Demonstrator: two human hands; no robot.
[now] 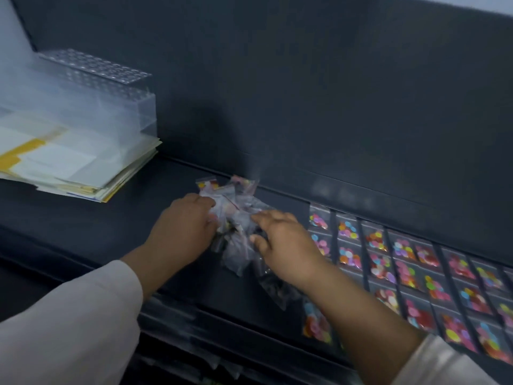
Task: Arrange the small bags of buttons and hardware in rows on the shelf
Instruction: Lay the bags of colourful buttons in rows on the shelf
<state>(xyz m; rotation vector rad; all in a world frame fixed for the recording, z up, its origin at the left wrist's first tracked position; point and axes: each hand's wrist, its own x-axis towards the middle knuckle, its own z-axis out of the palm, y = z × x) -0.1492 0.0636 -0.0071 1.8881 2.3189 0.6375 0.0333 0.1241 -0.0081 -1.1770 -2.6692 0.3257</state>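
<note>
Nearest the camera, a pale left sleeve [69,323] and a pale right sleeve [444,365] are reaching forward over the front edge of the dark shelf [83,223]. Just beyond them, both hands are working on a loose pile of bags [236,215] that is lying near the middle of the shelf. The left hand [184,226] is curling its fingers round the left side of the pile and gripping it. The right hand [286,245] is lying over the pile's right side, with thumb and forefinger bent in narrowly and pinching a bag with dark contents. Motion blur is softening both grips.

To the right of the right hand, rows of bags [410,262] filled with bright round buttons are lying flat, side by side, running off toward the right edge. One more bag of pink buttons [316,323] is sitting by the front edge, beside the right forearm.

Further back on the left, a stack of papers [69,162] is resting on the shelf, with a clear plastic rack [111,90] standing behind and partly on it. A dark back panel [305,93] is rising behind everything.
</note>
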